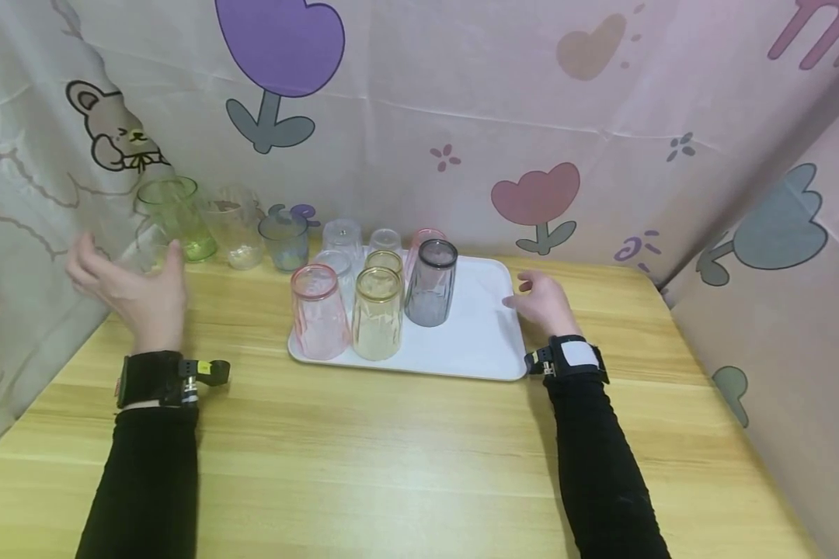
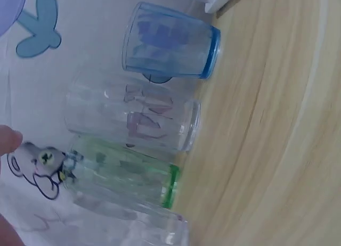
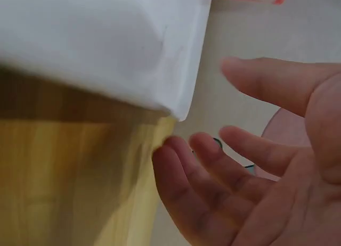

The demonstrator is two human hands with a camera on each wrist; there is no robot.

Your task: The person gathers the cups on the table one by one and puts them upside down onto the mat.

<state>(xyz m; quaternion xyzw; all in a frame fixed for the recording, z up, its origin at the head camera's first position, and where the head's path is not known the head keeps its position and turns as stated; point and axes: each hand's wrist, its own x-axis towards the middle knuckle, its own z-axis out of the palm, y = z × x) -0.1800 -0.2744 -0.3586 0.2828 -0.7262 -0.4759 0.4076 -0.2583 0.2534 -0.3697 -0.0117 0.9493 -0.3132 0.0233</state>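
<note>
My left hand [image 1: 140,291] is raised at the left, thumb and fingers spread, holding nothing. A clear glass [image 1: 155,250] stands just beyond it, partly hidden behind the fingers; in the left wrist view it is the lowest glass. Beside that stand a green glass [image 1: 182,221], a taller clear glass [image 2: 130,113] and a blue glass [image 2: 170,41], all upright on the table. My right hand [image 1: 545,303] is at the right edge of a white tray [image 1: 471,341], palm turned toward it, fingers loosely bent and holding nothing.
On the tray's left and middle stand several glasses, narrower end up: a pink glass [image 1: 320,318], a yellow glass [image 1: 377,318], a grey glass [image 1: 431,287] and others behind. A patterned curtain [image 1: 405,101] hangs close behind the wooden table [image 1: 377,466] and along both sides.
</note>
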